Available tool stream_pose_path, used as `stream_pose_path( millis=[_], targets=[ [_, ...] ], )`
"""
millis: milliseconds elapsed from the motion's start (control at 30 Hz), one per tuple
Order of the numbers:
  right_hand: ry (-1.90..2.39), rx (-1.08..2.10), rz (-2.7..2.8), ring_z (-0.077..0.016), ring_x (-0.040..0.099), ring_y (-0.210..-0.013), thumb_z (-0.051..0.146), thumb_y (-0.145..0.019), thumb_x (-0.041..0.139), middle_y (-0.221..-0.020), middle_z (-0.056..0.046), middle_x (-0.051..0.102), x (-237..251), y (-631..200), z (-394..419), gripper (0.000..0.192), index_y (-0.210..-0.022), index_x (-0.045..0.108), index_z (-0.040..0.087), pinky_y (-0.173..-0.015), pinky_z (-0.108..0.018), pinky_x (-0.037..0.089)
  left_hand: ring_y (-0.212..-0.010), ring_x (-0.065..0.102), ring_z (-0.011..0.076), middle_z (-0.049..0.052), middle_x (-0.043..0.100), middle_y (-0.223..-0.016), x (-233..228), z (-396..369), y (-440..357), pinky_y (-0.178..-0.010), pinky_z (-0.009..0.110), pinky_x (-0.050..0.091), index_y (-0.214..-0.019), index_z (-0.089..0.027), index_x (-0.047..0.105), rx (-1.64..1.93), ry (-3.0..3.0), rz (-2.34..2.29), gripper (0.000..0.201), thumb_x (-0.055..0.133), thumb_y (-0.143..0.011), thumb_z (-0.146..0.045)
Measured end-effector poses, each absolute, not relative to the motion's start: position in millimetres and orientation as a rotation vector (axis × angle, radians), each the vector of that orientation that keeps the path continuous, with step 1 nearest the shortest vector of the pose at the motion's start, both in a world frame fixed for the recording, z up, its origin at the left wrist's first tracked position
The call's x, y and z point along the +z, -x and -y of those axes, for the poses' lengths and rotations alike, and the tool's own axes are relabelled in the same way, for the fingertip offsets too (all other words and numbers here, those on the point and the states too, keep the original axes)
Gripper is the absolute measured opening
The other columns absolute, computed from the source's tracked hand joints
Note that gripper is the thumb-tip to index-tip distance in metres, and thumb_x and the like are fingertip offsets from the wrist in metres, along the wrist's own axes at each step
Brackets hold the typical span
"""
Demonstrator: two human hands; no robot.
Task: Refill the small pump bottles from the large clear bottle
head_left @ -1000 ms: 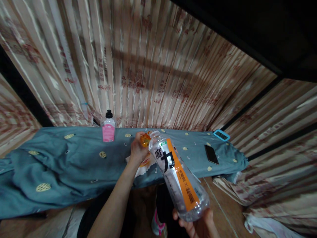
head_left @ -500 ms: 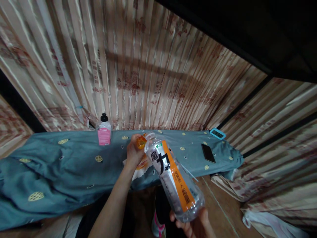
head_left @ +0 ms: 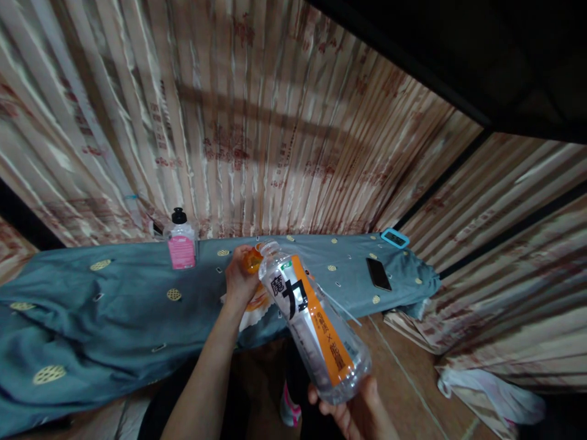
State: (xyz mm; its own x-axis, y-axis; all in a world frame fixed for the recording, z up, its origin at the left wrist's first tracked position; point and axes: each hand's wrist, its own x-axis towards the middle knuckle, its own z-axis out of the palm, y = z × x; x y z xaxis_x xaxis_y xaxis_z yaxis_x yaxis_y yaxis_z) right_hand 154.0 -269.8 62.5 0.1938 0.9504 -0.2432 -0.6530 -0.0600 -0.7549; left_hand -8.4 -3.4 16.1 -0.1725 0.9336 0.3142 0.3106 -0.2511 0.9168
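Note:
A large clear plastic bottle with a silver and orange label lies tilted across the middle of the view, its uncapped-looking neck pointing up and left. My right hand is wrapped around the bottle's base from below. At the neck, my left hand has its fingers closed around a small translucent orange object, whose kind I cannot make out. That object is right beside the bottle's mouth; whether they touch is unclear. Beneath them, partly covered, lies a white and orange patterned wrapper-like item.
A pink-labelled bottle with a black cap stands at the back left of the cloth-covered bench. Toward the right lie a phone and a blue-framed digital timer. A thin pale stick shows behind the large bottle. Pleated curtains hang behind.
The whole scene has shifted slightly left in view as the head camera moved. Both hands keep their holds, with the bottle at nearly the same tilt.

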Motion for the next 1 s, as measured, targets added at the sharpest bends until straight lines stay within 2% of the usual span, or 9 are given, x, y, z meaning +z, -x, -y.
stream_pose_path(
  millis=[400,567,733,1000],
  targets=[
    [0.872,1.374,0.400,-0.0205,0.094,-0.075,0.069,-0.072,0.114,-0.088,-0.010,0.097,64.0,-152.5,269.3,0.060,-0.105,0.099,0.022,-0.068,-0.020,0.071,-0.094,0.087,0.0339,0.005,0.087,-0.101,20.5,3.2,9.4,-0.086,0.043,0.066,-0.104,-0.030,0.062,1.425,-1.555,-1.477,0.036,0.082,-0.076,-0.040],
    [0.869,1.379,0.401,-0.0213,0.095,-0.077,0.069,-0.074,0.114,-0.090,-0.009,0.098,66.0,-152.8,269.6,0.057,-0.108,0.098,0.025,-0.069,-0.022,0.072,-0.091,0.085,0.0324,0.003,0.086,-0.099,21.5,4.1,8.0,-0.084,0.042,0.066,-0.104,-0.031,0.063,1.447,-1.552,-1.486,0.035,0.081,-0.076,-0.041],
    [0.876,1.383,0.419,-0.0212,0.095,-0.078,0.070,-0.075,0.113,-0.091,-0.008,0.098,62.6,-154.6,270.6,0.058,-0.108,0.098,0.024,-0.069,-0.023,0.071,-0.091,0.085,0.0315,0.004,0.086,-0.100,19.6,3.6,7.3,-0.085,0.041,0.066,-0.103,-0.031,0.064,1.467,-1.566,-1.479,0.035,0.082,-0.077,-0.044],
    [0.880,1.380,0.414,-0.0217,0.094,-0.077,0.071,-0.075,0.112,-0.090,-0.009,0.098,61.6,-154.0,270.8,0.062,-0.108,0.098,0.022,-0.069,-0.024,0.072,-0.096,0.086,0.0326,0.004,0.086,-0.100,21.2,3.6,9.2,-0.087,0.042,0.067,-0.105,-0.030,0.064,1.427,-1.552,-1.479,0.036,0.082,-0.076,-0.040]
  ],
)
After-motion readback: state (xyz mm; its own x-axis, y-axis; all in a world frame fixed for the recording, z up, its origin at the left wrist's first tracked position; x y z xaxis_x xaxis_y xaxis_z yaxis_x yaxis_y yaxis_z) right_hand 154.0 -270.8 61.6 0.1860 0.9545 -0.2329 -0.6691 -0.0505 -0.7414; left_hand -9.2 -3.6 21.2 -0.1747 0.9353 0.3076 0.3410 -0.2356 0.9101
